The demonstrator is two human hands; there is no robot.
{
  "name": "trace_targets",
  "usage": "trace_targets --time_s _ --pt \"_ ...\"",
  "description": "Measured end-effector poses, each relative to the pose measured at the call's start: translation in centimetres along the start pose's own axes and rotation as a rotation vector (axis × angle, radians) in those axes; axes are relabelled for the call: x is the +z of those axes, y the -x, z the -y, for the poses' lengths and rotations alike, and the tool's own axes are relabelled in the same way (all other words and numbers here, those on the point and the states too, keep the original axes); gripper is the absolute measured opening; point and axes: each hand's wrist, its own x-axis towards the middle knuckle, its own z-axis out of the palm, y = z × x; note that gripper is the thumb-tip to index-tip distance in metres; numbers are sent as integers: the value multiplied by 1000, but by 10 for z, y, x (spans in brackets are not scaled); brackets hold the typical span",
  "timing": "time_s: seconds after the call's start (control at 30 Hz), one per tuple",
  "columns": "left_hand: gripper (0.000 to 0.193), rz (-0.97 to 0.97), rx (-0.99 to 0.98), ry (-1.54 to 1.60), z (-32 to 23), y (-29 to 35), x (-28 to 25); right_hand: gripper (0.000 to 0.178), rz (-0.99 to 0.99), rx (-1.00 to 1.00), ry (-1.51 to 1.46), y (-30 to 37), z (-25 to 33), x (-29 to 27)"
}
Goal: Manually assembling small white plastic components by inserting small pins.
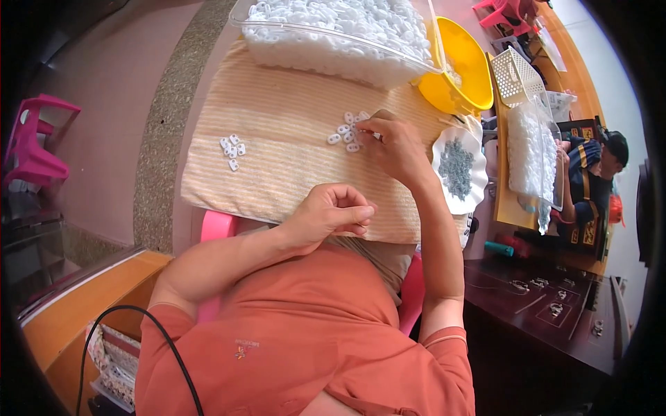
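My right hand (397, 144) reaches over a loose cluster of small white oval plastic pieces with holes (345, 130). Its fingertips are pinched together at the cluster's right edge, with a bit of white showing between them. Closer to my body, my left hand (331, 213) is held over the near edge of the striped cloth (277, 125). Thumb and fingertips meet there in a pinch; whatever they hold, if anything, is too small to make out. A smaller group of white plastic pieces (234, 150) lies apart on the left of the cloth.
A clear bin (333, 55) heaped with white pieces stands at the far edge, beside a yellow basin (458, 90). To the right sits a white scalloped dish (475, 173) of small grey bits (456, 170). Another person (590, 173) sits by a second bin (531, 149).
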Motion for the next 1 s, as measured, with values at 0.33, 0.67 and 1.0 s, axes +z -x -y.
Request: trace_targets --time_s 0.33,0.67,1.0 --pt "11 0 7 -32 1 0 0 19 87 16 7 0 3 1" --pt "12 -9 13 -36 3 0 0 21 23 -14 66 -16 -2 13" --pt "9 -89 592 -890 -15 17 9 19 -13 -60 -163 -21 44 8"
